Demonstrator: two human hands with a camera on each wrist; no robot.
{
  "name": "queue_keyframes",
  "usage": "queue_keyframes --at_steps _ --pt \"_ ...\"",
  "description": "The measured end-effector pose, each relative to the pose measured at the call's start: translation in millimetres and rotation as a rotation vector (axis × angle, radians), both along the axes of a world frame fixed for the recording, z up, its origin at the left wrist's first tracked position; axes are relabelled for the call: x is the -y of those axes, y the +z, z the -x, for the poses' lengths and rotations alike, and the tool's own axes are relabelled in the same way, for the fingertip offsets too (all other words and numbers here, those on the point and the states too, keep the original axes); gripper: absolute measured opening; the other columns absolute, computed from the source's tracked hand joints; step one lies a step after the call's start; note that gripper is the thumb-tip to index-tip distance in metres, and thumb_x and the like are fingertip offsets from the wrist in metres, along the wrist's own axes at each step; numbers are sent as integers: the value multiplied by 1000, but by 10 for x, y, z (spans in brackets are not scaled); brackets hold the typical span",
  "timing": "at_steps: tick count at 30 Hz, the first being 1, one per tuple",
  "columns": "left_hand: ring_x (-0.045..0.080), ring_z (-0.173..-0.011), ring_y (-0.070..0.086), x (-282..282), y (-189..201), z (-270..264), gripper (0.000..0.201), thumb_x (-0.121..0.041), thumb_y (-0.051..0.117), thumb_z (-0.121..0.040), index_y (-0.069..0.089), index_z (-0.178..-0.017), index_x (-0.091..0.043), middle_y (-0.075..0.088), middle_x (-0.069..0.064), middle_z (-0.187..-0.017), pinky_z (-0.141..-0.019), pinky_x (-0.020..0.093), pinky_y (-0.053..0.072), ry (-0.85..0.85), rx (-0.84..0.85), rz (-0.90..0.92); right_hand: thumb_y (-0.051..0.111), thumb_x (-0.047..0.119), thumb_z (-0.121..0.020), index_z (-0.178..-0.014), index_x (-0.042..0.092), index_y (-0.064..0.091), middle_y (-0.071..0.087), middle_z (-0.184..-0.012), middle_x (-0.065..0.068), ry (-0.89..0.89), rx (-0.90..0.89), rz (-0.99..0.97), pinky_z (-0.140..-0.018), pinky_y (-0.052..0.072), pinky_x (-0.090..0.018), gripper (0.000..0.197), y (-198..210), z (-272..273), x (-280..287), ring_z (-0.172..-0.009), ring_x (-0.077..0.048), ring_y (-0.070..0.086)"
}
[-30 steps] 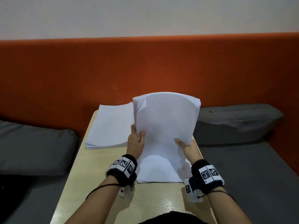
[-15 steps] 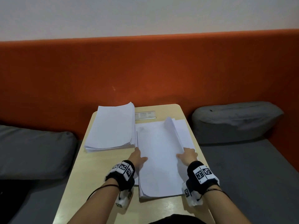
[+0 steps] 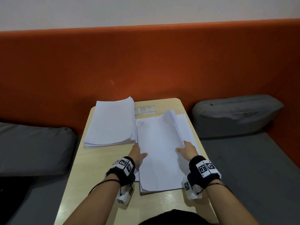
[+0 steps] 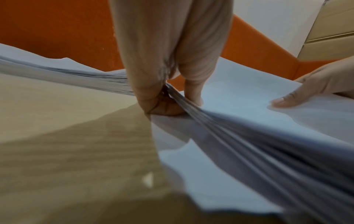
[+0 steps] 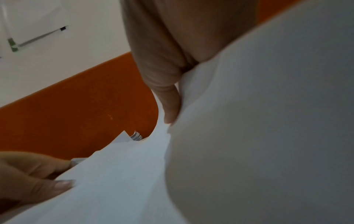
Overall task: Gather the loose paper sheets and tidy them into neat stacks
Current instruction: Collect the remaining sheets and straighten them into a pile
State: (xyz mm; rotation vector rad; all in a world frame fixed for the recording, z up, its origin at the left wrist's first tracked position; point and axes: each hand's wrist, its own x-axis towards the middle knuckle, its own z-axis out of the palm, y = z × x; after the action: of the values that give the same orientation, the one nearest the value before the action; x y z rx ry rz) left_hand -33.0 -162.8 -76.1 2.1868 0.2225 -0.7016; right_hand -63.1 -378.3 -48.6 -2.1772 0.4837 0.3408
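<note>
Two paper stacks lie on a pale wood surface [image 3: 100,163], w/ an orange padded wall [image 3: 146,62] behind it and grey cushions [image 3: 233,114] at both sides. Biggest is the near stack [image 3: 159,153], on the right half of the surface, approx. in front of the person; its right edge is lifted and curls up. The far stack [image 3: 112,122] sits on the left rear corner, just beside the near one, edges fairly even. A small label plate [image 3: 145,109] is on the surface behind the near stack. The left hand [image 3: 138,154] grips the near stack's left edge: thumb on top, fingers [image 4: 164,109] curled under the sheets. The right hand [image 3: 186,150] holds the lifted right edge, thumb on top, other fingers hidden behind the paper.
</note>
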Motion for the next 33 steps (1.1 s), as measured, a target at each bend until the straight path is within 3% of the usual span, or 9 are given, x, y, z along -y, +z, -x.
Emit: queue_keyframes --at_steps 6,11,13,15,20,22,24,28,33 --pt "24 -118 53 -148 -100 -5 68 -39 73 -75 42 -133 -20 54 4 -129 -97 38 47 173 150 289 56 2 -88 -110 12 58 65 -111 -13 -18 258 -239 -73 48 -21 24 100 158 127 -92 -22 62" --pt "23 -112 58 -104 326 60 92 -33 78 -71 20 -142 -24 52 5 -129 -93 40 50 310 244 701 55 -6 -87 -121 11 52 62 -115 -12 -60 397 -599 -84 53 -27 38 332 208 332 -92 -15 65" --pt "19 -100 65 -16 528 47 63 -16 69 -82 36 -135 -14 60 7 -120 -79 31 57 300 302 780 57 -4 -86 -129 12 47 59 -119 -6 -78 452 -527 -93 47 -31 48 416 160 320 -105 -18 59" --pt "14 -94 64 93 713 45 41 -3 56 -90 43 -128 -12 60 6 -116 -66 15 54 302 440 737 59 -4 -85 -134 7 44 56 -125 -9 -107 491 -470 -97 42 -33 52 467 80 309 -113 -21 54" --pt "6 -117 49 162 1017 -16 71 -11 54 -93 12 -147 -29 40 -10 -139 -76 5 46 199 625 693 60 1 -87 -128 0 52 60 -123 -13 -243 499 -525 -101 43 -40 42 656 -44 342 -112 -27 57" --pt "11 -123 45 157 1049 -36 75 -10 53 -94 6 -148 -31 33 -5 -147 -82 9 45 188 577 711 60 2 -87 -123 -2 56 62 -121 -16 -281 441 -576 -99 45 -40 36 651 -75 376 -110 -30 60" --pt "14 -110 56 160 994 -26 60 -2 49 -94 23 -146 -19 44 3 -141 -72 8 50 211 464 725 61 3 -87 -121 -6 56 60 -122 -19 -280 291 -537 -98 45 -39 35 541 -106 399 -111 -33 59" --pt "32 -97 60 161 523 30 48 1 46 -92 32 -138 -3 57 13 -114 -76 32 51 97 139 233 58 12 -89 -128 -7 47 52 -131 -16 -45 -107 -18 -96 42 -31 44 150 -98 310 -120 -31 52" --pt "33 -114 54 128 415 80 57 4 44 -90 25 -142 -6 54 18 -126 -87 36 47 58 174 203 51 5 -89 -124 -2 53 55 -128 -17 -7 -12 44 -97 41 -32 37 130 -72 261 -119 -32 52"
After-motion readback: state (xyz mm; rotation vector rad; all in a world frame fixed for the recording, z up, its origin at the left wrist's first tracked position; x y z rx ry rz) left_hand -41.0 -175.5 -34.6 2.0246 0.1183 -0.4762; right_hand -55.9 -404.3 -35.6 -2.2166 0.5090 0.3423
